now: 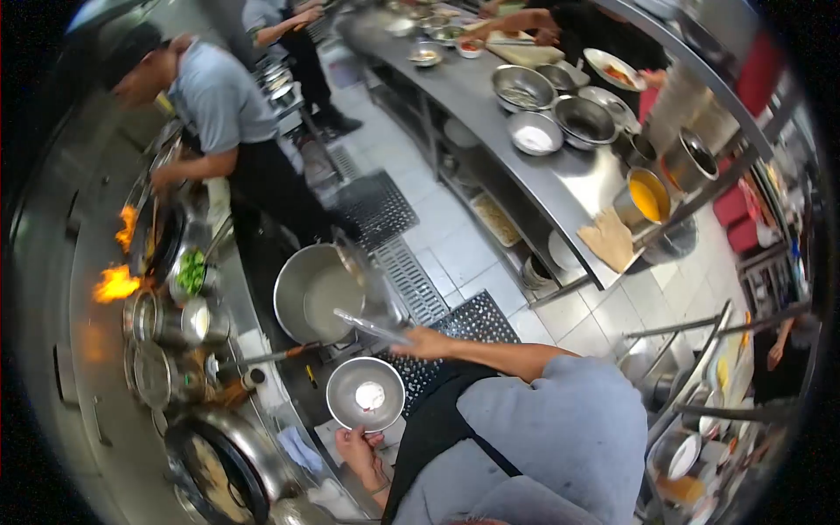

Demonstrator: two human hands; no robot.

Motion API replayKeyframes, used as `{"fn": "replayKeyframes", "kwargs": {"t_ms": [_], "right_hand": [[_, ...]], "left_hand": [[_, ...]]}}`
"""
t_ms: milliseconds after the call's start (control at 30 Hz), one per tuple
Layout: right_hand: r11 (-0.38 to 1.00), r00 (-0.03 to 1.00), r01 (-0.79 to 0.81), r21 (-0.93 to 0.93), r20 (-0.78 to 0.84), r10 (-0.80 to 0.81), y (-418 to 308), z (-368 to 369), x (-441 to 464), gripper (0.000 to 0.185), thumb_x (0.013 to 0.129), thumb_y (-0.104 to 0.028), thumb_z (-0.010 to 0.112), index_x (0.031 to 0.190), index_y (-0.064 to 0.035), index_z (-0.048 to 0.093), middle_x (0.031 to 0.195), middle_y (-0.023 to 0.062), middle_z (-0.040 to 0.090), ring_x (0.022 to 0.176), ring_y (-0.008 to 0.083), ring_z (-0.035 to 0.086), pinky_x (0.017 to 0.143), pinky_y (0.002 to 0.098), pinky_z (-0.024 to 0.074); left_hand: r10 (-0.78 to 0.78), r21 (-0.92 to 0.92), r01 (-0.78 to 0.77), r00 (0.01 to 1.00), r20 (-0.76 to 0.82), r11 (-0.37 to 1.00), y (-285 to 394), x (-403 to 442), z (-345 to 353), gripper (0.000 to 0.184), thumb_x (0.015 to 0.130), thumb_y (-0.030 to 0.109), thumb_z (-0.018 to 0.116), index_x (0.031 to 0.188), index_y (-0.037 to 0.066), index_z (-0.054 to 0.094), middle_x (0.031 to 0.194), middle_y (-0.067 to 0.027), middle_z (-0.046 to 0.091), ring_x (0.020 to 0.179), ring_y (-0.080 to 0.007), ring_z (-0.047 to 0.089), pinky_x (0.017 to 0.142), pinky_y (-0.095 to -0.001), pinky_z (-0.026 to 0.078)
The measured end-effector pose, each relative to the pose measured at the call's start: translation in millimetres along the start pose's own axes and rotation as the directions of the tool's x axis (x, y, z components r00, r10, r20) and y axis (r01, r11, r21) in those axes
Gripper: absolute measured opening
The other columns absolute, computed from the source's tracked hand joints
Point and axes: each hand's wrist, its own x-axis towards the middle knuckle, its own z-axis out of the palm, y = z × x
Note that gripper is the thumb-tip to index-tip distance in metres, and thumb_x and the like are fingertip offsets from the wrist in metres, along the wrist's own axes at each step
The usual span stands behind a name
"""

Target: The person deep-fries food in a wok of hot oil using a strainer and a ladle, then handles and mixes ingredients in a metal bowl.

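Note:
My left hand (357, 455) grips the near rim of a steel mixing bowl (337, 394). A small mound of white powder or paste (370, 396) lies inside it, with a few reddish bits beside it. Above the bowl, my right hand (424, 344) is closed on the edge of a clear plastic container (381, 328), tilted and blurred, so its contents cannot be made out. Just beyond stands a large steel pot (302, 302), which the container partly overlaps in view.
A co-worker (219, 105) stands at the stove beside open flames (116, 283). Nearer are a pan of greens (191, 273) and a wok (219, 472). A steel counter (490, 131) carries several bowls and a container of orange liquid (646, 199). Black mats (376, 210) lie on the floor.

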Motion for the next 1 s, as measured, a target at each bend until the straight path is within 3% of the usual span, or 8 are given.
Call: {"fn": "replayKeyframes", "kwargs": {"t_ms": [267,400,567,633,733,767,833,1000], "right_hand": [[0.999,0.983,0.013,0.047,-0.185,-0.004,2,-64,-24,0.046,0.09,-0.047,0.063,0.1,-0.0024,0.067,0.069,0.006,0.062,0.051,0.0094,0.056,0.045,0.0272,0.0468],[0.991,0.992,-0.072,0.11,-0.096,0.083,13,-95,-34,0.036,0.09,-0.032,0.064,0.106,0.0,0.063,0.072,0.0082,0.065,0.052,0.0128,0.061,0.043,0.0281,0.0501],[0.996,0.965,-0.075,0.045,-0.25,0.084,5,-133,-53,0.03,0.088,-0.025,0.063,0.101,0.0025,0.065,0.075,0.0128,0.066,0.06,0.0176,0.064,0.053,0.0322,0.0515],[0.996,0.872,-0.048,-0.081,-0.49,0.002,21,-154,-55,0.039,0.088,-0.03,0.063,0.107,0.0042,0.063,0.088,0.0194,0.067,0.079,0.0232,0.064,0.072,0.0394,0.0516],[0.955,0.744,0.035,0.296,-0.646,0.173,18,-199,-73,0.038,0.09,-0.024,0.064,0.114,0.0051,0.06,0.084,0.0152,0.067,0.059,0.0192,0.065,0.05,0.0328,0.056],[0.964,0.607,-0.09,0.249,-0.754,0.251,4,-215,-84,0.034,0.091,-0.022,0.063,0.111,0.0049,0.062,0.082,0.0139,0.067,0.058,0.0197,0.066,0.049,0.0323,0.0555],[0.982,0.396,0.032,0.184,-0.905,0.156,1,-248,-100,0.033,0.091,-0.024,0.062,0.096,0.0086,0.063,0.077,0.0136,0.065,0.054,0.0205,0.065,0.047,0.0329,0.0553],[0.965,-0.052,0.149,0.214,-0.973,0.224,57,-334,-118,0.045,0.091,-0.026,0.061,0.108,0.0155,0.052,0.081,0.0215,0.063,0.059,0.0259,0.065,0.043,0.0359,0.0561]], "left_hand": [[0.023,0.07,-0.048,0.947,0.32,0.996,6,30,102,0.013,0.085,-0.001,0.055,0.09,0.003,0.044,0.07,-0.014,0.06,0.05,-0.0247,0.064,0.042,-0.0327,0.056],[-0.07,0.021,0.067,0.935,0.348,0.998,-8,29,120,0.014,0.088,0.002,0.058,0.091,0.004,0.044,0.073,-0.0135,0.06,0.05,-0.0246,0.064,0.043,-0.0336,0.057],[-0.155,-0.151,0.239,0.892,0.425,0.959,-18,27,128,0.013,0.094,0.011,0.056,0.1,0.003,0.047,0.104,-0.0192,0.062,0.074,-0.0325,0.068,0.064,-0.04,0.061],[-0.143,-0.126,0.209,0.905,0.401,0.97,-18,31,122,0.011,0.095,0.015,0.055,0.099,0.006,0.049,0.105,-0.0164,0.064,0.077,-0.0302,0.068,0.067,-0.039,0.06],[-0.162,-0.114,0.204,0.941,0.297,0.972,-18,35,106,0.012,0.094,0.013,0.055,0.099,0.004,0.048,0.106,-0.0194,0.063,0.078,-0.033,0.068,0.065,-0.0408,0.061],[-0.17,-0.101,0.206,0.944,0.281,0.973,-24,39,97,0.012,0.094,0.013,0.056,0.099,0.004,0.048,0.105,-0.019,0.063,0.078,-0.0328,0.067,0.065,-0.0409,0.06],[-0.195,-0.076,0.222,0.945,0.264,0.972,-32,44,85,0.012,0.093,0.012,0.056,0.099,0.004,0.048,0.103,-0.0183,0.063,0.077,-0.0323,0.067,0.064,-0.0409,0.06],[-0.257,-0.022,0.274,0.923,0.287,0.961,-50,55,63,0.011,0.093,0.01,0.055,0.099,0.004,0.049,0.1,-0.0168,0.063,0.074,-0.0305,0.066,0.063,-0.0411,0.06]]}}
